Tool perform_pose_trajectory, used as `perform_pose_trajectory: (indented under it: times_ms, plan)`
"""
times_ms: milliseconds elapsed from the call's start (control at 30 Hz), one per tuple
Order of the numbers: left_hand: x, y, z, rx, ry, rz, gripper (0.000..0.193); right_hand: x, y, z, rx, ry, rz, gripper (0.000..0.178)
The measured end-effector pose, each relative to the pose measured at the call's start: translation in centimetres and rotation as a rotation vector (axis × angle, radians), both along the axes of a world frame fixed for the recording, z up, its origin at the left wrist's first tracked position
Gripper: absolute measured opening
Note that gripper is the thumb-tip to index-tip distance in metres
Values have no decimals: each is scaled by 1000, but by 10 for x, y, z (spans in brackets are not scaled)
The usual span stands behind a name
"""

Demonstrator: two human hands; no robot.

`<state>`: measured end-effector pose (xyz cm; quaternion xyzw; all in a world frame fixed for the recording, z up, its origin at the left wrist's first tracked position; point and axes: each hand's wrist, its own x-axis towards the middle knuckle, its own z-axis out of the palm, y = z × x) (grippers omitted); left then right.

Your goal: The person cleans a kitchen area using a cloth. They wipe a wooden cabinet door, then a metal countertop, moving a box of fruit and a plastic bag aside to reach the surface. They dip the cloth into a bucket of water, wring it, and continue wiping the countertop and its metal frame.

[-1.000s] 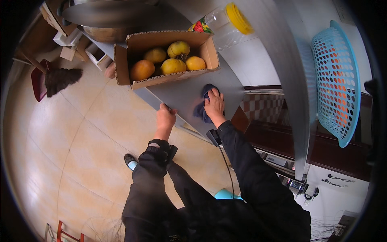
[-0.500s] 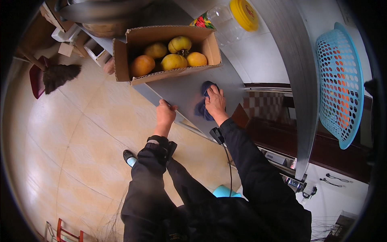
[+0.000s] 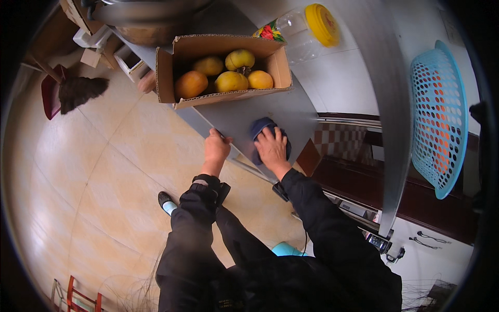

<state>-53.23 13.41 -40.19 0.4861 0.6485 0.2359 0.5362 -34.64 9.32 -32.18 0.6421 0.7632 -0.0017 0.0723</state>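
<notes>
My right hand (image 3: 272, 149) presses a bunched dark blue cloth (image 3: 263, 125) onto the grey metal tabletop (image 3: 234, 112), its fingers bent over the fabric. Part of the cloth lies hidden beneath the palm. At the table's left edge, my left hand (image 3: 215, 151) is closed around the rim, with its fingertips partly out of sight. Just beyond both hands stands an open cardboard box (image 3: 234, 96) holding several yellow-orange round fruits (image 3: 231, 81).
A clear plastic jar (image 3: 299, 34) with a yellow lid lies behind the box. To the right hangs a blue perforated basket (image 3: 439, 119) beside a grey upright panel (image 3: 392, 130). A broom (image 3: 80, 93) and red dustpan (image 3: 52, 96) rest on the tiled floor at left.
My right hand and the cloth have shifted slightly toward me over the tabletop, and the cloth is more bunched under the fingers. My left hand stays at the table edge.
</notes>
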Motion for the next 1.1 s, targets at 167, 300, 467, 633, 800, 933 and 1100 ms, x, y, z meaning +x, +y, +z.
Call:
perform_pose_trajectory:
  times_ms: [167, 300, 467, 633, 800, 933, 1100]
  plan:
    - [1, -4, -7, 14, 5, -15, 38, 36, 37, -19, 21, -83, -89, 33]
    - [2, -5, -8, 18, 25, -19, 41, 74, 84, -25, 60, -186, -324, 31]
    - [6, -9, -2, -43, 21, -2, 42, 87, 111, -34, 122, -199, -566, 36]
    - [1, -1, 6, -142, -10, -12, 41, 39, 99, -31, 45, -155, -470, 36]
    - [-1, 1, 15, -170, -16, 19, 43, -24, 68, -25, 61, -21, 35, 27]
    - [2, -2, 11, -154, -15, 25, 45, -26, 74, -21, 46, 149, 396, 16]
    - [9, -6, -4, -95, -1, 54, 46, 22, 101, -21, 105, 249, 453, 11]
